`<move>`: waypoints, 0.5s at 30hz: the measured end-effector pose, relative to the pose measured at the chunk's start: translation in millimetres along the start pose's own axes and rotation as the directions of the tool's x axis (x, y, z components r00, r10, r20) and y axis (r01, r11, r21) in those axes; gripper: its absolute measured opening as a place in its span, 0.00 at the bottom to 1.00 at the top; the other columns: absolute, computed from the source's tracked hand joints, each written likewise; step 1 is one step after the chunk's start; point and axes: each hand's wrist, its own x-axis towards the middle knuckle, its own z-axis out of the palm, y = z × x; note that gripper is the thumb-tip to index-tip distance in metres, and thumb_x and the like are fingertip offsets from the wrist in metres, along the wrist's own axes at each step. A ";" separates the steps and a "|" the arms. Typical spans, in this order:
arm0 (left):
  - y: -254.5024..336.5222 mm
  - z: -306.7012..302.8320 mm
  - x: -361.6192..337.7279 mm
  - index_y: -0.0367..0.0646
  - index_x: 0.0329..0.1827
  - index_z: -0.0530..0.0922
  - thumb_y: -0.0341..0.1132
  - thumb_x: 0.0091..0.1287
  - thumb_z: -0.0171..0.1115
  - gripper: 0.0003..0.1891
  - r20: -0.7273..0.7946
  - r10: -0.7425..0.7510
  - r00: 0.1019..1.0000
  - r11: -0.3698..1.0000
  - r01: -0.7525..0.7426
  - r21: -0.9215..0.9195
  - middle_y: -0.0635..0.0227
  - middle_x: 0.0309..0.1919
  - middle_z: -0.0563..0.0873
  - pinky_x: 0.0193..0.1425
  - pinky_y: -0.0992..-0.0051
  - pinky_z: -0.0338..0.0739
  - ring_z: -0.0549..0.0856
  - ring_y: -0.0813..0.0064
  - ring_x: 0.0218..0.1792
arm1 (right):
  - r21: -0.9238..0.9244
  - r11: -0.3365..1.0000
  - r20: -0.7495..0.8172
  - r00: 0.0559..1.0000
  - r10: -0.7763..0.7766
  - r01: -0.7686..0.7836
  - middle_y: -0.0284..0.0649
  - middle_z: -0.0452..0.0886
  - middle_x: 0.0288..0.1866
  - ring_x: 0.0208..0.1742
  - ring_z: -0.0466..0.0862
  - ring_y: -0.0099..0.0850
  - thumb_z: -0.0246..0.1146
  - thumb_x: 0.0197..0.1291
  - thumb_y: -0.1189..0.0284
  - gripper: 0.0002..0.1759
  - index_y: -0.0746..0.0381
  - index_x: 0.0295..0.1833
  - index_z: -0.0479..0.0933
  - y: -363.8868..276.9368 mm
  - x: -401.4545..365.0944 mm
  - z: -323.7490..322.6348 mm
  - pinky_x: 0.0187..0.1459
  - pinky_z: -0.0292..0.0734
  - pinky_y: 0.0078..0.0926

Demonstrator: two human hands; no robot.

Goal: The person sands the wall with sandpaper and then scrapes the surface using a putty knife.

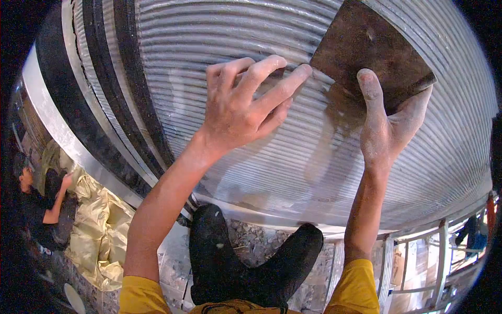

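Note:
A dark brown square sheet of sandpaper (pixel 374 49) lies against a large, curved, silvery ribbed surface (pixel 230 31). My right hand (pixel 389 123) grips its lower right edge, thumb on the near face and the other fingers hidden behind it. Left of the sheet, my left hand (pixel 246 102) is at the ribs with its fingers bent and apart, holding nothing. Its index fingertip comes close to the sheet's left corner; whether it touches cannot be made out. Pale dust coats the fingers of both hands.
Black bands (pixel 99 78) run down the left of the ribbed surface. At far left a person in dark clothes (pixel 44 209) sits by a crumpled gold sheet (pixel 102 230). Rubble (pixel 256 240) lies between my knees. A metal frame like a ladder (pixel 387 261) stands lower right.

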 end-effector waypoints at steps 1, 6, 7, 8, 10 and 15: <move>-0.5 1.7 -0.7 0.61 0.64 0.84 0.38 0.60 0.67 0.25 -0.008 0.003 1.000 1.000 -0.003 0.006 0.75 0.57 0.80 0.59 0.64 0.65 0.73 0.67 0.53 | -0.001 1.000 0.001 1.000 0.001 -0.001 0.44 0.79 0.60 0.61 0.79 0.32 0.74 0.61 0.79 0.32 0.67 0.68 0.68 0.2 -0.1 -0.2 0.66 0.72 0.31; -1.5 5.2 -3.3 0.61 0.64 0.84 0.36 0.58 0.68 0.27 -0.022 0.010 1.000 1.000 -0.010 0.008 0.74 0.58 0.81 0.60 0.63 0.64 0.74 0.67 0.54 | -0.024 0.998 -0.045 0.997 -0.061 0.060 0.43 0.79 0.60 0.60 0.79 0.32 0.75 0.60 0.79 0.32 0.66 0.66 0.69 5.3 -0.7 -0.4 0.66 0.72 0.31; -1.9 5.3 -3.6 0.60 0.64 0.84 0.36 0.58 0.68 0.27 -0.032 0.014 0.999 1.000 -0.014 0.005 0.74 0.58 0.81 0.61 0.63 0.65 0.74 0.67 0.54 | -0.024 0.998 -0.044 0.997 -0.061 0.060 0.43 0.79 0.60 0.60 0.79 0.32 0.75 0.60 0.79 0.32 0.66 0.66 0.69 5.4 -1.2 -0.6 0.66 0.72 0.31; -2.5 5.0 -4.2 0.59 0.64 0.84 0.36 0.58 0.67 0.27 -0.041 0.018 0.999 1.000 -0.018 0.003 0.73 0.59 0.81 0.61 0.64 0.65 0.75 0.67 0.54 | -0.038 0.998 -0.051 0.997 -0.050 0.048 0.43 0.79 0.60 0.60 0.79 0.32 0.75 0.59 0.79 0.32 0.67 0.66 0.69 4.9 -2.3 -0.9 0.66 0.73 0.31; -2.4 4.7 -4.1 0.58 0.64 0.84 0.36 0.58 0.67 0.27 -0.045 0.007 0.999 1.000 -0.007 -0.010 0.72 0.59 0.81 0.61 0.64 0.65 0.75 0.67 0.54 | -0.053 0.998 -0.057 0.998 -0.040 0.037 0.43 0.79 0.59 0.59 0.79 0.32 0.75 0.59 0.79 0.32 0.67 0.66 0.69 4.7 -3.2 -0.7 0.65 0.73 0.31; -0.1 3.1 -4.5 0.55 0.64 0.84 0.36 0.58 0.66 0.27 -0.023 -0.062 0.998 0.996 0.061 -0.060 0.71 0.59 0.81 0.62 0.64 0.65 0.75 0.67 0.55 | -0.071 0.996 -0.091 0.994 -0.058 0.052 0.43 0.79 0.58 0.57 0.80 0.31 0.76 0.58 0.79 0.32 0.67 0.65 0.69 5.1 -5.4 0.3 0.63 0.75 0.31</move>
